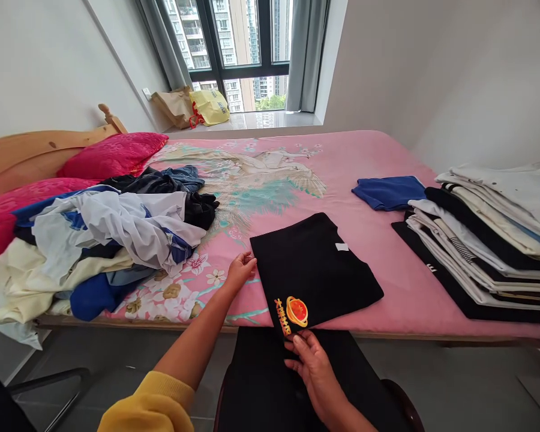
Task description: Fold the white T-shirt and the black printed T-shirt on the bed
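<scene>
A black T-shirt (312, 270) with an orange print lies partly folded on the pink bedspread (378, 156), its lower part hanging over the near edge of the bed. My left hand (239, 271) pinches the shirt's left edge, fingers curled. My right hand (311, 360) grips the shirt's lower end just below the orange print, under the bed's edge.
A heap of unfolded clothes (103, 240) lies to the left, beside two red pillows (112, 153). A stack of folded shirts (490, 234) and a folded blue garment (389, 192) sit on the right. Bags (193, 107) stand by the window.
</scene>
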`<state>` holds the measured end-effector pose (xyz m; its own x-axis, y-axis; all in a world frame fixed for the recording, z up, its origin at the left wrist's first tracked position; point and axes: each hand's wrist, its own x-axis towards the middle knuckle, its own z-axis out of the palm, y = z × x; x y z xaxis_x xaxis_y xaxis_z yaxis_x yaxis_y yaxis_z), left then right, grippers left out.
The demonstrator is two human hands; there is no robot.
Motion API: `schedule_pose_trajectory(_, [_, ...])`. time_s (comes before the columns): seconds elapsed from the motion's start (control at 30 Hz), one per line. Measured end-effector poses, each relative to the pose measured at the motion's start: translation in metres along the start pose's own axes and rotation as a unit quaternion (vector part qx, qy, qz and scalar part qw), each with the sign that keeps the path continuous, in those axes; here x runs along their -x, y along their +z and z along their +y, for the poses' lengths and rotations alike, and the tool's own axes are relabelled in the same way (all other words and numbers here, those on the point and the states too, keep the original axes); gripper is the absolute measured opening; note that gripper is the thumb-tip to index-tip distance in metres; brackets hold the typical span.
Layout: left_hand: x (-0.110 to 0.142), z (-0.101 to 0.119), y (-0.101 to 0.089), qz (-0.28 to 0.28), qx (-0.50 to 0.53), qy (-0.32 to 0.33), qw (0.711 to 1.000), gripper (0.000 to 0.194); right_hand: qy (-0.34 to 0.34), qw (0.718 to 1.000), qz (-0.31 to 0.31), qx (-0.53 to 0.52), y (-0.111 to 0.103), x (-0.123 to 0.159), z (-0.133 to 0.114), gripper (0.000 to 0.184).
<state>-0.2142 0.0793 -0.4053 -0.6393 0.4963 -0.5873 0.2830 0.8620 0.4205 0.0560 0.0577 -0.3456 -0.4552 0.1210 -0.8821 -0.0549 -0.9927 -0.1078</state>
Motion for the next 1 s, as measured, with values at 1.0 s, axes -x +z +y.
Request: schedule_pose_trajectory(1.0, [-0.071, -0.005, 0.016, 0.084, -0.164, 0.068, 0.980, 0.034, 0.032, 0.991, -0.133, -0.008, 0.026, -0.001, 0.017, 0.038])
